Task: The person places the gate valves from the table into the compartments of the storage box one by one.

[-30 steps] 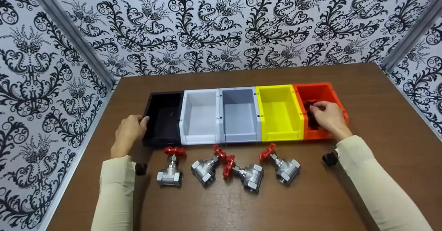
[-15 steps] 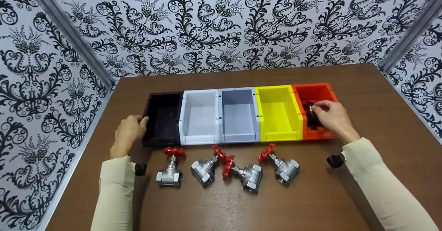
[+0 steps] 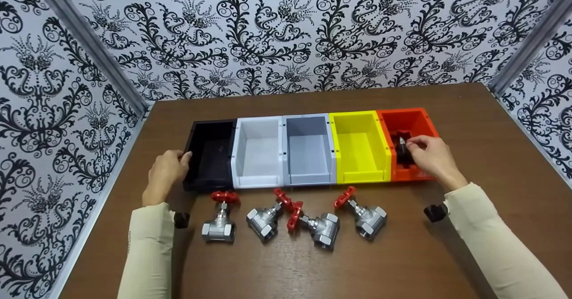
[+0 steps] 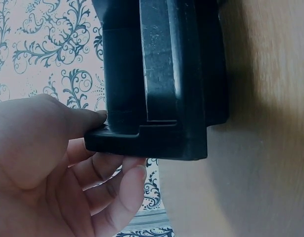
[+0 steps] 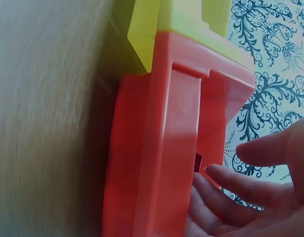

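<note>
In the head view my left hand (image 3: 168, 171) holds the side wall of the black bin (image 3: 210, 185) at the left end of the row. The left wrist view shows its thumb (image 4: 87, 121) over the rim and its fingers beneath. My right hand (image 3: 435, 158) is over the orange-red bin (image 3: 409, 174) at the right end. Inside lies a dark piece with a silvery tip (image 3: 401, 141), close to the fingertips; its kind cannot be made out. In the right wrist view the thumb (image 5: 260, 149) and forefinger stand apart, with other fingertips hidden behind the bin's front.
A white bin (image 3: 257, 182), a grey bin (image 3: 310, 179) and a yellow bin (image 3: 364, 177) join the end bins in one row. Several steel valves with red handwheels, such as the leftmost valve (image 3: 219, 229), lie before them on the brown table (image 3: 286, 276). Patterned walls enclose the back and left.
My right hand has drawn slightly right and back from the dark piece, and more of its silvery tip shows. The left hand keeps its hold on the black bin.
</note>
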A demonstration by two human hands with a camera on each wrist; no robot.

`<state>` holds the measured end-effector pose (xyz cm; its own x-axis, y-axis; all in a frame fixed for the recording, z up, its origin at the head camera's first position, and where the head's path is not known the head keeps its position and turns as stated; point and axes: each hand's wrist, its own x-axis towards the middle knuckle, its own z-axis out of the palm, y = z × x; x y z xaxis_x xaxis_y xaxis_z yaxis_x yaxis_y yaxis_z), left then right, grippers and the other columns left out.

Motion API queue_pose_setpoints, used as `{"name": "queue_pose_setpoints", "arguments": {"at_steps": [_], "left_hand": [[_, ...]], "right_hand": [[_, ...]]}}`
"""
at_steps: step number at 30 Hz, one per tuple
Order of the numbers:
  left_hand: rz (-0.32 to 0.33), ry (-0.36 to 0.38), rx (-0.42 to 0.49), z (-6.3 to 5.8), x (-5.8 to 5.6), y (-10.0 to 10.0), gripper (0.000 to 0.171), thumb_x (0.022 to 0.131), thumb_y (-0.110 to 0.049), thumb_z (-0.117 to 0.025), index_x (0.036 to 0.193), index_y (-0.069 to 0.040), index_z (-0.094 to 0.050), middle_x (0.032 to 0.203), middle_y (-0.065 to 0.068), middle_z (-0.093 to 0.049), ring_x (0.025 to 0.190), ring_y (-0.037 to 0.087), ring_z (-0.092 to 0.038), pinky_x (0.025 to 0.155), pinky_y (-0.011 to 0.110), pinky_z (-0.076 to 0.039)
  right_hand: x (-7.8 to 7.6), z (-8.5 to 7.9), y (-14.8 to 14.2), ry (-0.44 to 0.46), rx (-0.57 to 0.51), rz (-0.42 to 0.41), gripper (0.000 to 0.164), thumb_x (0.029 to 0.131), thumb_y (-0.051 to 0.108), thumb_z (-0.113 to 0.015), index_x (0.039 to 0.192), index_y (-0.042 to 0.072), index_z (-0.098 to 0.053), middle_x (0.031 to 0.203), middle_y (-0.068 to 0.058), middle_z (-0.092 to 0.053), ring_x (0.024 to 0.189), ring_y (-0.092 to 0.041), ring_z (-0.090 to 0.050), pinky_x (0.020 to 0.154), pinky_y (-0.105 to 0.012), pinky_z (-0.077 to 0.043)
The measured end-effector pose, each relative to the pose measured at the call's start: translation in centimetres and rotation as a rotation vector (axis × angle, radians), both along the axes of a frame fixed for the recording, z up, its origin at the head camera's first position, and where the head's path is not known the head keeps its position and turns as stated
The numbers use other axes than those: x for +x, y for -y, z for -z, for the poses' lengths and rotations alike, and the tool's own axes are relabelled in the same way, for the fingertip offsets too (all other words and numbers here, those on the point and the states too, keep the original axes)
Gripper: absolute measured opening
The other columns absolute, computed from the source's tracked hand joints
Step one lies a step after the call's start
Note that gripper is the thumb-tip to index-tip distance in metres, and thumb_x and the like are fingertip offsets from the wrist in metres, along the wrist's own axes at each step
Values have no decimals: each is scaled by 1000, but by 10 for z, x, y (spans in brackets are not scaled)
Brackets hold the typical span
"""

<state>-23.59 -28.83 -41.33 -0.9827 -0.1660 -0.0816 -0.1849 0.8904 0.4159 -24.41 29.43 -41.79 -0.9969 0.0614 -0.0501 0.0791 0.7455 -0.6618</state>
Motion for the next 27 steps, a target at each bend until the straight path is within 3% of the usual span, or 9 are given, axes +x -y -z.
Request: {"name": "queue_pose_setpoints", "arguments": {"at_steps": [2, 6, 12, 17, 21, 24, 27], "left_hand": [[-1, -6, -3, 0, 0, 0, 43, 104, -34, -44, 124, -2, -65, 127, 34, -58, 114, 54, -56, 90, 66, -43], [3, -16, -2, 0, 0, 0, 43, 104, -34, -44, 121, -1, -66, 126, 34, -59, 113, 53, -56, 89, 66, -43], [4, -12, -4, 0, 0, 1, 43, 104, -35, -44, 119, -1, -66, 125, 35, -59, 112, 54, -57, 87, 65, -44], [7, -11, 0, 1, 0, 1, 43, 104, -35, -43, 117, -1, -67, 123, 34, -60, 111, 53, -57, 86, 65, -44], [6, 15, 5, 2, -1, 2, 44, 105, -36, -43, 121, -2, -65, 126, 34, -59, 114, 53, -56, 87, 65, -44], [5, 28, 4, 2, -2, 2, 46, 105, -38, -42, 124, -3, -64, 128, 34, -57, 117, 53, -54, 88, 66, -43], [6, 30, 1, 1, -3, 2, 47, 105, -38, -41, 126, -2, -63, 130, 34, -56, 118, 54, -53, 90, 66, -43]], "right_hand": [[1, 0, 1, 23, 0, 1, 42, 103, 25, -46, 131, -3, -58, 128, -27, -57, 97, -38, -58, 79, -46, -52], [2, -1, 1, 62, -5, 5, 43, 103, 27, -46, 134, -2, -56, 127, -26, -56, 83, -31, -57, 57, -31, -49], [2, -1, 1, 93, -7, 11, 48, 104, 33, -44, 136, -1, -54, 132, -25, -54, 103, -35, -52, 73, -34, -47], [1, -1, 1, 104, -10, 16, 50, 105, 35, -44, 138, -2, -52, 133, -26, -53, 106, -36, -51, 76, -34, -47], [2, -2, 0, 104, -18, 14, 51, 105, 36, -43, 137, -2, -52, 134, -26, -52, 108, -37, -50, 87, -45, -48], [3, -5, -1, 84, -18, 3, 50, 105, 35, -42, 135, -2, -54, 135, -27, -52, 114, -40, -49, 99, -56, -41], [6, -8, -3, 62, -42, -8, 49, 105, 34, -42, 134, -4, -55, 132, -27, -55, 114, -40, -51, 99, -53, -42]]}}
